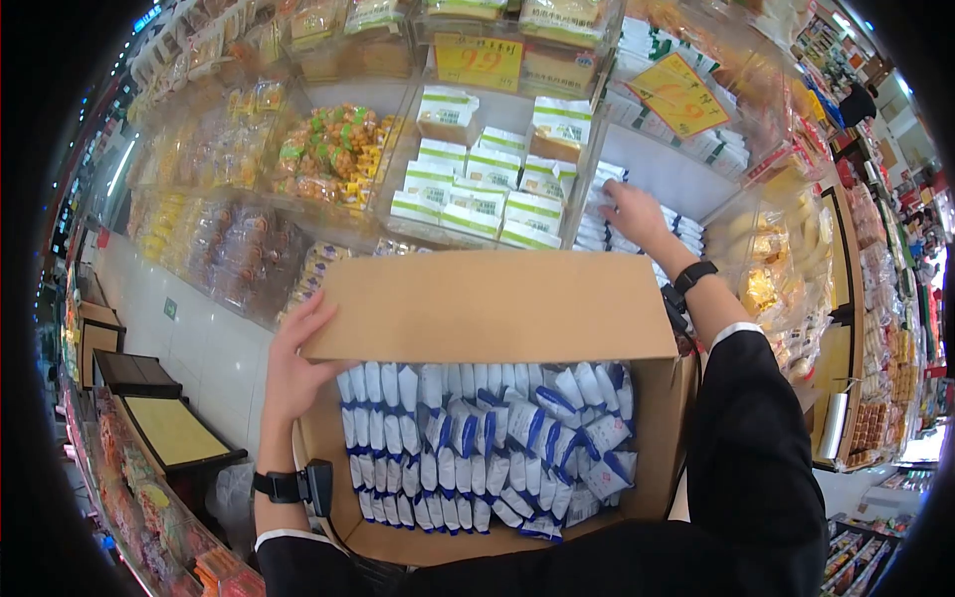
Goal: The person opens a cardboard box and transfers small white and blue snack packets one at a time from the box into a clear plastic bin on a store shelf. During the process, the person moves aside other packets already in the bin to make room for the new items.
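Observation:
An open cardboard box (316, 502) stands close in front of me, filled with rows of small white-and-blue packets (463, 433). My left hand (298, 358) grips the left end of its raised flap (487, 303), thumb at the lower edge. Past the box, my right hand (634, 212) reaches into a display bin (662, 164) that holds similar white-and-blue packets (594, 227). Its fingers are curled in at the packets on the bin's left side; whether one is between them is hidden. Black straps with small devices circle both wrists.
Left of that bin, another compartment holds green-and-white packages (477, 189). Wrapped snacks (333, 154) fill compartments farther left. Yellow price signs (477, 62) hang above. A tiled floor (199, 338) lies left, with a black-framed stand (174, 428). More shelves (875, 289) line the right.

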`<state>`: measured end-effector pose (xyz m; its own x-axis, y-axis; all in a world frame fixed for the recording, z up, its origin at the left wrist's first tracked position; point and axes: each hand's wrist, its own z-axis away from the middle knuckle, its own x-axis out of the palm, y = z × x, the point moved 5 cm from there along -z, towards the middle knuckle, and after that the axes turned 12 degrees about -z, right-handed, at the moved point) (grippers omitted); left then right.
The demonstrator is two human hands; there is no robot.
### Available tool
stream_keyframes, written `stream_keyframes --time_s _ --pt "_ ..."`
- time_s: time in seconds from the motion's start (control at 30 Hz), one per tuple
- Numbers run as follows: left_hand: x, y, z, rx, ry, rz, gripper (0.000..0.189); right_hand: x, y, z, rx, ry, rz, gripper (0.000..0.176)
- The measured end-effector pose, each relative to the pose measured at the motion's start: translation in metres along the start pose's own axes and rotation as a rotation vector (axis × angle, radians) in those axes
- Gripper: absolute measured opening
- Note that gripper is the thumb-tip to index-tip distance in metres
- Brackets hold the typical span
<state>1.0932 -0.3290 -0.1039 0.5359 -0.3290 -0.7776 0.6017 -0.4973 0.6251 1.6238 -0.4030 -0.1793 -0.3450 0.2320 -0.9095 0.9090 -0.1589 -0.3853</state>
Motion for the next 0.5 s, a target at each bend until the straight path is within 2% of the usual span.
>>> stream_keyframes --time_s 0.1,0.2,0.27,0.33,0.4,0.5 --pt "-0.001 0.001 -0.004 0.017 -0.009 -0.060 0.074 0.000 0.002 0.001 0.005 0.090 0.170 0.026" --pt "0.002 -0.003 -0.003 0.025 -0.007 -0.063 0.074 0.000 -0.001 -0.006 0.006 0.011 0.179 0.029" --pt "0.003 -0.003 -0.004 0.025 -0.004 -0.027 0.074 -0.002 -0.002 -0.007 0.004 0.011 0.108 0.034" --pt "0.003 -0.003 -0.002 0.020 -0.003 -0.034 0.074 -0.015 -0.006 -0.009 0.027 0.017 0.059 0.032" --pt "0.003 -0.006 -0.002 0.012 -0.014 -0.070 0.079 -0.045 -0.011 -0.010 0.027 -0.052 0.020 0.036" --pt "0.002 -0.004 0.000 0.023 -0.007 -0.042 0.077 -0.109 -0.022 0.005 0.005 -0.165 -0.291 0.035"
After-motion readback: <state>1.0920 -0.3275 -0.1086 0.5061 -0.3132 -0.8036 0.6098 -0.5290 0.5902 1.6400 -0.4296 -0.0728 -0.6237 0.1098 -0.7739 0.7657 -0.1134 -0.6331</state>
